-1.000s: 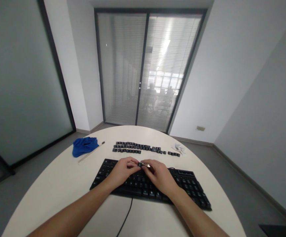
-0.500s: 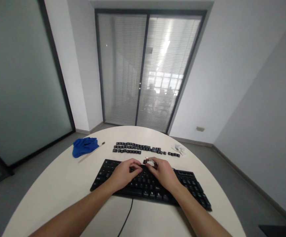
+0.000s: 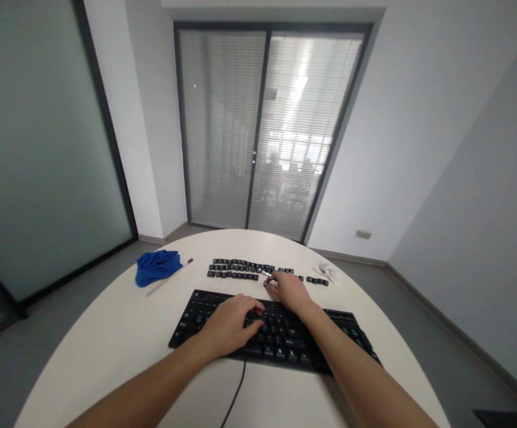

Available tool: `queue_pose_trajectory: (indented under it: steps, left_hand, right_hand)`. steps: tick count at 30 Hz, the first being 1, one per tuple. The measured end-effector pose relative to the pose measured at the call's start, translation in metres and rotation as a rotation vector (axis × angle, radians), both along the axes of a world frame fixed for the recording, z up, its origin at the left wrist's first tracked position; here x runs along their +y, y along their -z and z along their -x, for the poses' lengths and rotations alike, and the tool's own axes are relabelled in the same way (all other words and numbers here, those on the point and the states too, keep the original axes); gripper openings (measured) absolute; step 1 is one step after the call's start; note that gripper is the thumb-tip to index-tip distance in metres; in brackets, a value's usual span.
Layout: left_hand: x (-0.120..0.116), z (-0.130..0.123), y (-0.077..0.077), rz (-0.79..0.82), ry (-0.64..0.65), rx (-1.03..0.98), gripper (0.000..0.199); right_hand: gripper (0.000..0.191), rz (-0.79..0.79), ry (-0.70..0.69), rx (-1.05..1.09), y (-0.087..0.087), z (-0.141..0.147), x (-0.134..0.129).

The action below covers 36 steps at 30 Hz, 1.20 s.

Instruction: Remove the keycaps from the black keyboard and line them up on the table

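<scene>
1. While our left hand (image 3: pixel 235 324) hovers over or rests on the black keyboard (image 3: pixel 280 330), thumb and forefinger parted and nothing visible between them, our right hand (image 3: pixel 290 292) reaches beyond its far edge.
2. Our right thumb and fingers pinch a slim, shiny tool (image 3: pixel 265 273). Just beside those fingertips is a small black key (image 3: pixel 266 283); we cannot tell whether we grip it or it lies on the pale table (image 3: pixel 119 333).
3. Near it, loose keys (image 3: pixel 235 268) lie in uneven rows.
4. We judge each key to be light, hard, slick plastic, easily dropped and best pinched by two opposite sides.
5. We expect the tool to be stiff, smooth metal, surest held along its body.
6. We take the keyboard to be rigid and far heavier, best steadied by its frame.
</scene>
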State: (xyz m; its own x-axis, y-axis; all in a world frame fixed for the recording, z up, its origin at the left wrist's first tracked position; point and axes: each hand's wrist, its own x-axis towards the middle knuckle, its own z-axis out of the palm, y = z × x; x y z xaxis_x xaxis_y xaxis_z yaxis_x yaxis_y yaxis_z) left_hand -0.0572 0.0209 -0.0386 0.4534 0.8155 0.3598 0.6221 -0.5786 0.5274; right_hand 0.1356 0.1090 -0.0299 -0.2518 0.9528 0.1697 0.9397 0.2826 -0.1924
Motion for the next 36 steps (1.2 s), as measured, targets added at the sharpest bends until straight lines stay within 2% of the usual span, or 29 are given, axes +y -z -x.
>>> queue_pose_trajectory:
  steps: [13,20,26,29,32,36]
  left_hand:
    - [0.000,0.000,0.001,0.023,-0.010,0.000,0.026]
    - [0.000,0.000,0.002,-0.008,-0.001,0.020,0.027]
    - [-0.006,0.000,-0.005,-0.083,0.077,0.067,0.029]
    - [-0.008,0.000,-0.009,-0.119,0.136,0.092,0.036]
    - [-0.007,-0.001,-0.008,-0.126,0.155,0.117,0.034]
    - [-0.005,-0.002,-0.003,-0.129,0.132,0.138,0.028]
  right_hand:
    - [0.027,0.010,0.072,-0.067,0.007,0.014,0.018]
    - [0.029,-0.010,0.052,-0.010,-0.003,0.014,0.012]
    - [0.049,-0.070,0.045,0.115,-0.031,0.004,-0.006]
    - [0.051,-0.134,-0.039,0.315,-0.042,-0.004,-0.022]
    - [0.044,-0.086,-0.087,0.430,-0.041,-0.009,-0.042]
    - [0.037,0.056,-0.090,0.575,-0.026,-0.014,-0.067]
